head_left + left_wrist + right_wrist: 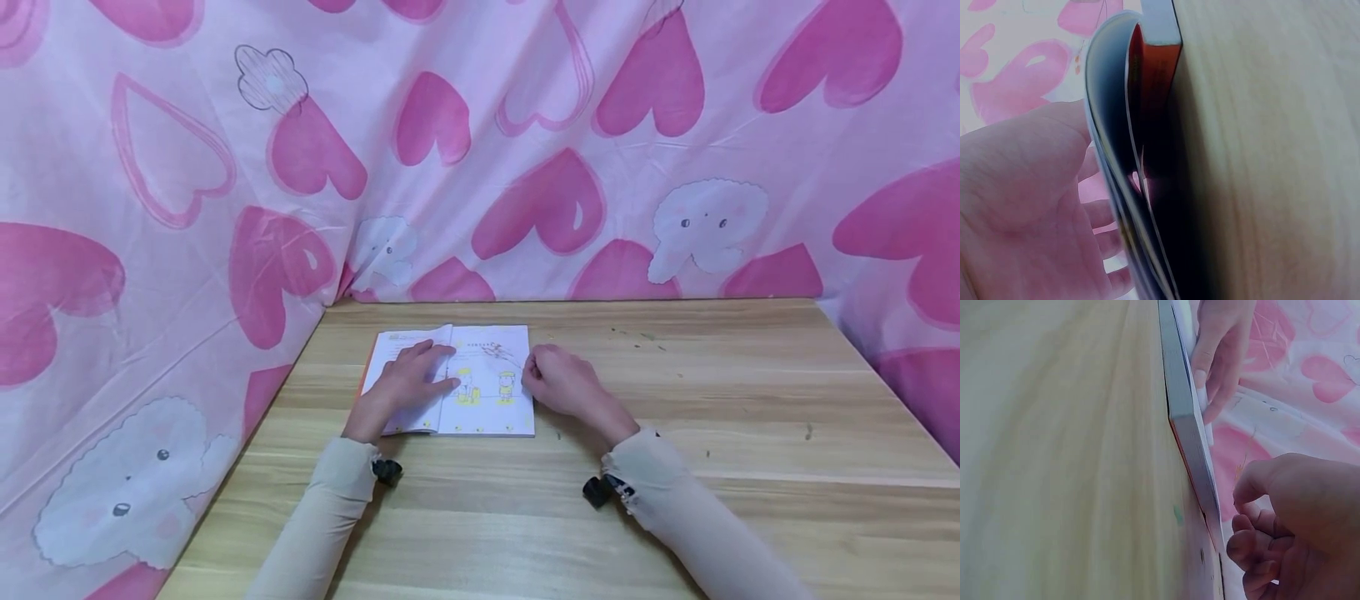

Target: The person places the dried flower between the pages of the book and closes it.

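Note:
An open book (487, 417) lies on the wooden table, with yellow-tinted cartoon figures printed on its right page. My left hand (408, 379) rests on the left page near the spine, its fingers spread. In the left wrist view the left hand (1029, 200) lies against bowed-up pages (1107, 106), above the thick block of the book. At the right edge of the book is my right hand (562, 382), its fingers curled in. The right wrist view shows the right hand (1304, 519) with thumb and fingertips drawn together beside the page edge, nothing visible between them.
The wooden table (750, 400) extends to the right and toward me, with small dark marks on its surface. A pink cloth (465, 208) with hearts and white cartoon figures hangs behind the table and along its sides. Black wrist cameras (387, 472) sit at both cuffs.

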Available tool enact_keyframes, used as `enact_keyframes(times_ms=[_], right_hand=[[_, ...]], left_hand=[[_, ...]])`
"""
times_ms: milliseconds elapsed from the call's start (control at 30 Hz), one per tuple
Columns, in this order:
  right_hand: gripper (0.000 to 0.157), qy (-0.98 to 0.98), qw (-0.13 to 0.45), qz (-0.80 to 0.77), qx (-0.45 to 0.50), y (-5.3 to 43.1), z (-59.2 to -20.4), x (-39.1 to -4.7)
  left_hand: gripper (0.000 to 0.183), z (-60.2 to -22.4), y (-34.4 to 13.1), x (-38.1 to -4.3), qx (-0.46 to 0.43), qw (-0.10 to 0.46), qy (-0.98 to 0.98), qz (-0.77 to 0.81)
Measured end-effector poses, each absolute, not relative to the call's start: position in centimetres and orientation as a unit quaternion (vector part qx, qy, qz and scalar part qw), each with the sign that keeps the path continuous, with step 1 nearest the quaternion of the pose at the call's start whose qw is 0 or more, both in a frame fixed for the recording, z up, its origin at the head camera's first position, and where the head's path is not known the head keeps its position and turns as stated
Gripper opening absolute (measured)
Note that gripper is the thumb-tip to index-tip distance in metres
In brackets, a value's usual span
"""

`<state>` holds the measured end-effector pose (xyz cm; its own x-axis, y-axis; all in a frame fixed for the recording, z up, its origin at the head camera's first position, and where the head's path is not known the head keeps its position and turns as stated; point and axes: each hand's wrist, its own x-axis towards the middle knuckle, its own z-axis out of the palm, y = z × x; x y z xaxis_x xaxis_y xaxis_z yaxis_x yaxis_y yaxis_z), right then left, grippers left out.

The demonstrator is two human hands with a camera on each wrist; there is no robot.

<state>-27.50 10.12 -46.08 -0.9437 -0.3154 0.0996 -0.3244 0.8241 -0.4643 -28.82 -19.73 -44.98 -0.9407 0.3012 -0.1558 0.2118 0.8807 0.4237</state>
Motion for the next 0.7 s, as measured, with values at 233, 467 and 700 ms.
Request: enact_keyframes(times_ms=[233, 467, 700], right_hand=[[0.011, -0.957, -0.014, 0.257, 0.137, 8.3, -46.4, -28.3], [0.012, -0.957, -0.027, 0.275, 0.087, 7.4, -46.7, -28.5], [0.012, -0.947, -0.036, 0.301, 0.104, 7.8, -46.8, -28.8]], left_hand=[[0.066, -44.9, -19.7, -28.7, 0.133, 0.111, 0.963, 0.204], [0.066, -45.0, -19.6, -28.7, 0.137, 0.107, 0.963, 0.205], [0.067, -45.0, -19.8, -28.7, 0.133, 0.104, 0.964, 0.203]])
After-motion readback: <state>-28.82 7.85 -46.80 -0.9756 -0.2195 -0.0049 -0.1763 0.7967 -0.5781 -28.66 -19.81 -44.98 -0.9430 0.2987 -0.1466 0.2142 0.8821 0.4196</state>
